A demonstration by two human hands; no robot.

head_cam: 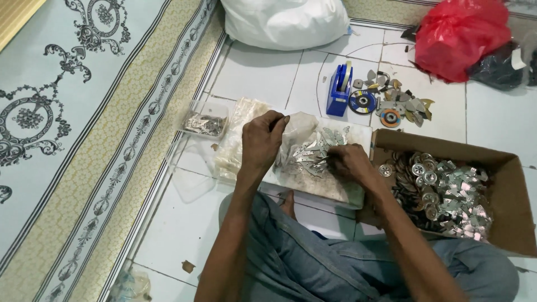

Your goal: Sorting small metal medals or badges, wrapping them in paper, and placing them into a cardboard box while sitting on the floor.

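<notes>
I sit on a tiled floor over a white tray heaped with small shiny metal pieces. My left hand pinches the mouth of a small clear plastic bag and holds it open above the tray. My right hand rests fingers-down in the pile of metal pieces, closed around some of them. A stack of empty clear bags lies just left of my left hand.
A cardboard box of packed metal parts and round discs sits at my right. A blue tape dispenser, loose discs, a small clear container, a white sack and a red plastic bag lie beyond. A patterned carpet covers the left.
</notes>
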